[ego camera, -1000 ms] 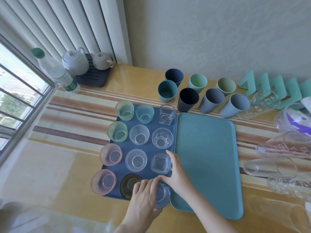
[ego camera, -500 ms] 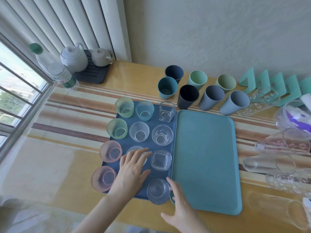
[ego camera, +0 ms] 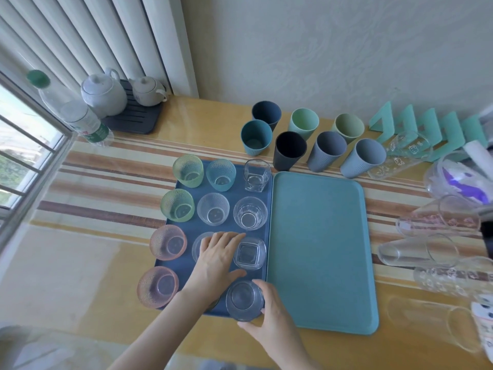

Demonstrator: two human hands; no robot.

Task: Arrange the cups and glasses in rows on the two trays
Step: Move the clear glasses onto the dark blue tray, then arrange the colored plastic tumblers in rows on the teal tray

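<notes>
**Item: clear glass, near right corner of the blue tray.**

- Position: it is standing last in the right-hand column, just behind the tray's near rim and close to the teal tray, which is lying against the blue one.
- Orientation: it is standing upright with its mouth opening upward. Its long axis is running vertically, toward your head.
- Right hand: you are curling your fingers round the glass's right side, with the thumb at its near side, so you are gripping it.
- Left hand: you are laying it flat, fingers straight and together, over the middle glass of the third row. It is gripping nothing.

**Hazards, as judged:**

- The gripped glass is sitting so near the rim that a nudge toward you is likely sending its base onto the lip and tipping it.
- Your left fingertips are lying just beside the square-bottomed glass. Sliding that hand sideways is risking a knock.
- Your left forearm is crossing low over the front row, so lifting it carelessly is risking a clipped rim.
</notes>
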